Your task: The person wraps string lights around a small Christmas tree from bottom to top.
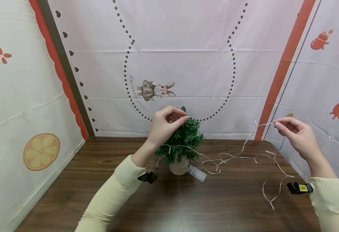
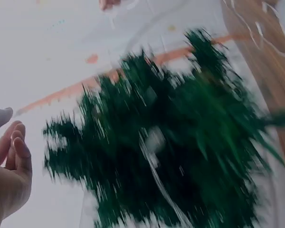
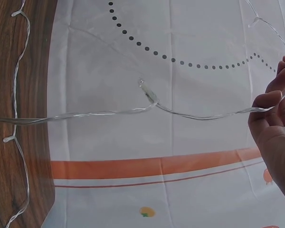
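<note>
A small green artificial Christmas tree (image 1: 187, 138) with a pale round base (image 1: 179, 167) stands on the table. A thin clear string of fairy lights (image 1: 233, 157) lies across its lower branches and trails to the right. My right hand (image 1: 298, 137) pinches the light string between thumb and fingertips, raised over the right side of the table. In the right wrist view the wire (image 3: 199, 118) runs from those fingers with a small bulb (image 3: 148, 92) on it. My left hand (image 1: 166, 124), fingers loosely bent, hovers in front of the treetop with nothing visible in it.
A clear battery box (image 1: 197, 174) lies beside the tree base. More of the string loops over the right part of the brown wooden table (image 1: 123, 193). Printed fabric (image 1: 187, 71) hangs behind and at both sides.
</note>
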`<state>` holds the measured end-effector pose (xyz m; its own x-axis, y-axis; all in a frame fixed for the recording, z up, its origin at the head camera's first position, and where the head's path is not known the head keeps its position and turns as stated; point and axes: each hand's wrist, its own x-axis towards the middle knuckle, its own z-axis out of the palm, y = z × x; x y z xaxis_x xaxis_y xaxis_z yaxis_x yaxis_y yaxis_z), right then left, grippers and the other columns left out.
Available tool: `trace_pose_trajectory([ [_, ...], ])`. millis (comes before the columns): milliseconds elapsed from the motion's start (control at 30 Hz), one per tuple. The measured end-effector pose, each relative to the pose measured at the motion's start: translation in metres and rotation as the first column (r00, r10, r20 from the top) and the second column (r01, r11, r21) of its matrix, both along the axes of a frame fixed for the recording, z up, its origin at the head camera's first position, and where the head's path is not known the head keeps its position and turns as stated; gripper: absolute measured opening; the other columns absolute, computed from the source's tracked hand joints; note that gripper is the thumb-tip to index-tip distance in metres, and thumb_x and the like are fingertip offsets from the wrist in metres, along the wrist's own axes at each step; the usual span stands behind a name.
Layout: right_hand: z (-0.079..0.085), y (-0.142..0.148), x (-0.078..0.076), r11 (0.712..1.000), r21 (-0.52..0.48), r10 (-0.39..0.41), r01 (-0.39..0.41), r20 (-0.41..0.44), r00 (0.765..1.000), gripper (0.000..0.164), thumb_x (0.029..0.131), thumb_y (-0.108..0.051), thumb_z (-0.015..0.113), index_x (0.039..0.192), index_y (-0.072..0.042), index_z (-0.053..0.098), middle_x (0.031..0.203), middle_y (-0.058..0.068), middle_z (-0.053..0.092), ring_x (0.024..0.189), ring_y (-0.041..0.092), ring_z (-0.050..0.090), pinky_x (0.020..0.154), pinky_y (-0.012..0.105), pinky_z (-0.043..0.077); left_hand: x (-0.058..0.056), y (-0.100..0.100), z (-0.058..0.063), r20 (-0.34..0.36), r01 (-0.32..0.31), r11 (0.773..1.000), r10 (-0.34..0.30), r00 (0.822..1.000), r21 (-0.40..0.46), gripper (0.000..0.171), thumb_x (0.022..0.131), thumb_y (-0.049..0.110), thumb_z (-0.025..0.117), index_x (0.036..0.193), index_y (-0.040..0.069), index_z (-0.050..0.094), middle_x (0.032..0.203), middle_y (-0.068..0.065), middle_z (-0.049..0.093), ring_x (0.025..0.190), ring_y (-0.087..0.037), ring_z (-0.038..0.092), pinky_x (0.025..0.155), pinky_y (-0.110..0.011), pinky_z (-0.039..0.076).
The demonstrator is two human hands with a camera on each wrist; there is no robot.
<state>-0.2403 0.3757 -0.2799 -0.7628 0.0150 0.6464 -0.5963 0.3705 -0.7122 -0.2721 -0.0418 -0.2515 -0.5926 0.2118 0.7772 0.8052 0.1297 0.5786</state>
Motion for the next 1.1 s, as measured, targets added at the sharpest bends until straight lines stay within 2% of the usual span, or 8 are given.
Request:
trace_pose_trajectory([
  [67, 0.0, 0.0, 0.0, 1.0, -0.005, 0.011, -0.011, -0.002, 1.0, 0.015, 0.09, 0.007, 0.056, 0.102, 0.003, 0.064, 0.085, -0.013, 0.066, 0.072, -0.002, 0.058, 0.066, 0.007, 0.048, -0.006, 0.014, 0.0, -0.022, 0.006, 1.0, -0.006, 1.0, -0.018, 0.012, 0.084, 0.017, 0.074, 0.091, 0.008, 0.072, 0.083, -0.004, 0.068, 0.066, -0.011, 0.06, 0.061, -0.023, 0.051],
  [233, 0.002, -0.001, -0.002, 1.0, -0.018, 0.018, -0.018, -0.01, 1.0, 0.016, 0.09, 0.008, 0.056, 0.101, 0.002, 0.065, 0.085, -0.012, 0.065, 0.071, -0.003, 0.058, 0.065, 0.007, 0.048, -0.005, 0.05, 0.004, -0.031, 0.019, 0.998, -0.02, 0.999, -0.061, 0.014, 0.083, 0.022, 0.074, 0.09, 0.009, 0.072, 0.08, 0.0, 0.069, 0.064, -0.005, 0.061, 0.06, -0.021, 0.053],
  [467, 0.005, -0.002, -0.002, 0.998, 0.035, -0.042, 0.042, -0.002, 0.999, 0.016, 0.09, 0.006, 0.058, 0.101, -0.002, 0.066, 0.085, -0.014, 0.064, 0.071, -0.003, 0.058, 0.065, 0.006, 0.048, -0.005, 0.094, 0.004, 0.058, 0.044, 0.995, -0.039, 0.998, -0.088, 0.015, 0.083, 0.021, 0.074, 0.091, 0.008, 0.072, 0.082, -0.002, 0.071, 0.066, -0.002, 0.061, 0.063, -0.017, 0.052],
  [633, 0.008, -0.003, -0.001, 0.996, 0.061, -0.068, 0.067, 0.01, 0.998, 0.016, 0.09, 0.004, 0.058, 0.103, -0.002, 0.066, 0.086, -0.017, 0.065, 0.072, -0.005, 0.058, 0.066, 0.006, 0.048, -0.005, 0.121, -0.003, 0.117, 0.055, 0.991, -0.04, 0.992, -0.124, 0.015, 0.082, 0.022, 0.075, 0.09, 0.01, 0.071, 0.081, 0.001, 0.07, 0.065, 0.002, 0.059, 0.061, -0.014, 0.051],
  [733, 0.009, -0.004, -0.002, 0.994, 0.073, -0.081, 0.079, 0.022, 0.996, 0.016, 0.09, 0.003, 0.058, 0.103, -0.003, 0.066, 0.087, -0.017, 0.065, 0.073, -0.005, 0.059, 0.067, 0.006, 0.048, -0.006, 0.135, -0.01, 0.142, 0.052, 0.983, -0.027, 0.99, -0.175, 0.015, 0.082, 0.023, 0.076, 0.089, 0.011, 0.071, 0.079, 0.004, 0.069, 0.063, 0.005, 0.057, 0.059, -0.012, 0.049],
  [900, 0.01, -0.006, -0.005, 1.0, 0.008, -0.016, 0.016, 0.012, 1.0, 0.016, 0.09, 0.005, 0.058, 0.103, 0.001, 0.065, 0.087, -0.014, 0.065, 0.072, -0.003, 0.059, 0.066, 0.007, 0.049, -0.008, 0.155, -0.023, 0.198, 0.045, 0.959, 0.012, 0.98, -0.28, 0.017, 0.08, 0.023, 0.077, 0.092, 0.013, 0.072, 0.078, 0.006, 0.069, 0.062, 0.008, 0.055, 0.06, -0.007, 0.046],
  [967, 0.01, -0.008, -0.005, 1.0, -0.01, 0.004, -0.004, 0.008, 1.0, 0.016, 0.09, 0.006, 0.058, 0.102, 0.0, 0.066, 0.086, -0.012, 0.065, 0.072, -0.002, 0.059, 0.065, 0.007, 0.048, -0.009, 0.162, -0.027, 0.211, 0.037, 0.943, 0.036, 0.977, -0.331, 0.018, 0.079, 0.024, 0.078, 0.094, 0.015, 0.072, 0.079, 0.008, 0.069, 0.063, 0.009, 0.054, 0.061, -0.005, 0.045],
  [1100, 0.012, -0.011, -0.004, 0.998, 0.045, -0.043, 0.042, 0.005, 0.999, 0.015, 0.09, 0.004, 0.058, 0.103, 0.0, 0.066, 0.086, -0.015, 0.064, 0.072, -0.002, 0.058, 0.065, 0.007, 0.048, -0.009, 0.17, -0.031, 0.233, 0.063, 0.927, 0.027, 0.972, -0.371, 0.021, 0.078, 0.023, 0.079, 0.096, 0.015, 0.073, 0.08, 0.008, 0.069, 0.065, 0.007, 0.057, 0.062, -0.004, 0.044],
])
